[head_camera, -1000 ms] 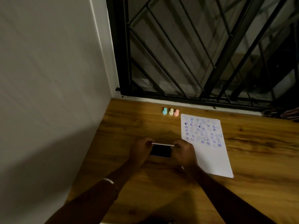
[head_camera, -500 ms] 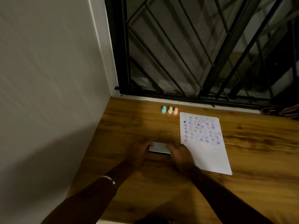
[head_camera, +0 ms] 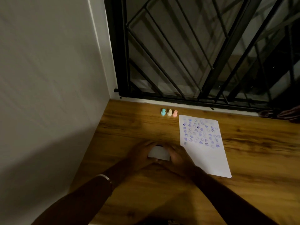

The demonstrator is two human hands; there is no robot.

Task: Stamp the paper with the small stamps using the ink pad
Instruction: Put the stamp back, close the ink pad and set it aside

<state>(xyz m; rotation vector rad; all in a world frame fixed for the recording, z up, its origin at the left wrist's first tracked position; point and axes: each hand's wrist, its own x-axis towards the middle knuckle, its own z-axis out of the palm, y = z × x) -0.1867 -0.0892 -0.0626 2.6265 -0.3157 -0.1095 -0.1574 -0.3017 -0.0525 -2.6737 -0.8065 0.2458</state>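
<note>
The ink pad (head_camera: 159, 153) lies on the wooden table with its pale lid down. My left hand (head_camera: 139, 155) grips its left side and my right hand (head_camera: 178, 157) grips its right side. To the right lies the white paper (head_camera: 209, 156), its upper half covered with several purple stamp marks. Three small stamps stand in a row at the back: blue (head_camera: 163, 112), cream (head_camera: 169, 113) and pink (head_camera: 175, 113).
A grey wall (head_camera: 48, 95) closes off the left side. A black metal window grille (head_camera: 194, 54) runs along the back edge of the wooden table (head_camera: 129, 130). Some dark cloth (head_camera: 282, 114) lies at the far right by the sill.
The ink pad's lid stood open a second ago and showed the dark pad. Both hands have brought it down, and the case is now shut between them.
</note>
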